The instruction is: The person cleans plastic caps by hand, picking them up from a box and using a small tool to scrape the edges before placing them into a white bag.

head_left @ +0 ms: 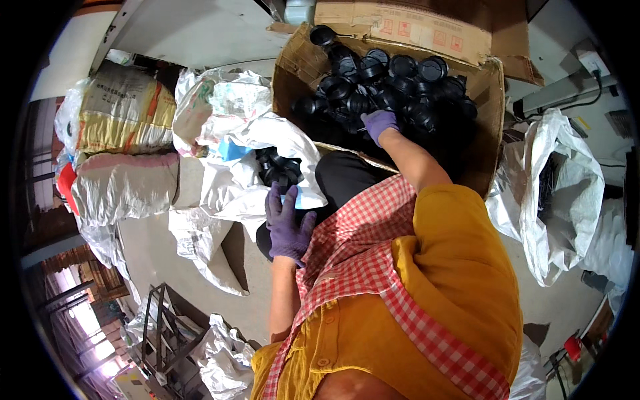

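Observation:
My left hand (287,223), in a purple knit glove, has its fingers spread at the mouth of a white woven sack (230,190). Just beyond its fingertips, black round plastic caps (280,170) show inside the sack. My right hand (381,124), gloved the same way, reaches over the near side of a large cardboard box (492,113). That box holds a heap of black plastic caps (403,87), some with hinged flaps. The right hand is against the near part of the heap; its fingers are partly hidden, so any cap in them cannot be made out.
Filled sacks (127,190) are stacked at the left, below a yellow printed bag (123,113). To the right stands an open white sack (563,193) with dark contents. A dark metal frame (160,333) and a crumpled white bag (223,360) lie at the lower left.

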Motion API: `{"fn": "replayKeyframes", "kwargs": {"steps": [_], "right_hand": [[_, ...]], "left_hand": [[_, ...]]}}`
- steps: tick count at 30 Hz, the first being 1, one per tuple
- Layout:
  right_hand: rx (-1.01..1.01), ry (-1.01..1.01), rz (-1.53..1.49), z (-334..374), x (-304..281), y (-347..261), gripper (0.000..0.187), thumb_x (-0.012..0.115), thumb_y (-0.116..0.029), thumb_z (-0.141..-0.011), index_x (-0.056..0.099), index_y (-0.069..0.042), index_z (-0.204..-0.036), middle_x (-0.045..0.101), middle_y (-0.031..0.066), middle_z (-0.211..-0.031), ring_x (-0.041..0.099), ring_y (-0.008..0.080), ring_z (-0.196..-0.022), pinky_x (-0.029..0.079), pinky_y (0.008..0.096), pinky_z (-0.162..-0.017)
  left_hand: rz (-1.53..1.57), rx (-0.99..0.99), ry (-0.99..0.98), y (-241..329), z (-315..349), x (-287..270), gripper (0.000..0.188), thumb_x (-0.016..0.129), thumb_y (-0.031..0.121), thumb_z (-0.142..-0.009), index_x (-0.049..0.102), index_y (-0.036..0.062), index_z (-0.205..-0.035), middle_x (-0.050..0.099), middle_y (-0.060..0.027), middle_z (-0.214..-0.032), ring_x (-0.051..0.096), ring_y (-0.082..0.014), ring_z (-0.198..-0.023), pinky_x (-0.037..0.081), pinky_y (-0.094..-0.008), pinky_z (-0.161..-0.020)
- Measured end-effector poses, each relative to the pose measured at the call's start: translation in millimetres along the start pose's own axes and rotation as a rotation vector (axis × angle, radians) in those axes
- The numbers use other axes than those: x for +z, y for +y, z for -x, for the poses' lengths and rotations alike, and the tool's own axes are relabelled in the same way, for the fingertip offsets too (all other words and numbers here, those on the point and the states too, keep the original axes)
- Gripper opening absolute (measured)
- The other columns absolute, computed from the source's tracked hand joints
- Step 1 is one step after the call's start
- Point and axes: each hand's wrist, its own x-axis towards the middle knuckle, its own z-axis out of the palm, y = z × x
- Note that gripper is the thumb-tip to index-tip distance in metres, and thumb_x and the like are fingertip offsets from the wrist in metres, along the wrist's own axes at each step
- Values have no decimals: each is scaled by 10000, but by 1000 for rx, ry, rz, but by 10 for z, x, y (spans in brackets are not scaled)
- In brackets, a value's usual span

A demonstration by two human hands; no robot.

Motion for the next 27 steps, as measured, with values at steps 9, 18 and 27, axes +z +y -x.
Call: {"fn": "replayKeyframes", "kwargs": {"steps": [9,18,27], "right_hand": [[119,336,-464,1159,-651,409,323,667,-312,-744,601,-93,-972,642,163,-903,619,323,-866,492,410,-712],[-706,676,-626,2211,-1049,-442,292,696,-217,-709,632,-151,-986,610,54,-781,587,270,-717,472,381,-625],[-696,28,-980,2220,-1274,-329,418,601,-160,-791,523,-108,-1198,641,136,-963,620,289,-897,490,353,-779]], "left_hand": [[919,-276,-10,-121,-9,173,493,571,66,-850,388,-41,-1296,499,-164,-1246,509,-217,-1113,419,-316,-930],[1725,-423,-201,766,-611,175,400,545,92,-824,453,19,-1206,553,-123,-1081,561,-242,-950,480,-355,-807],[1381,-463,-373,223,-42,-2,484,543,-26,-745,459,-16,-1222,606,-122,-1002,609,-228,-876,510,-318,-744]]}}
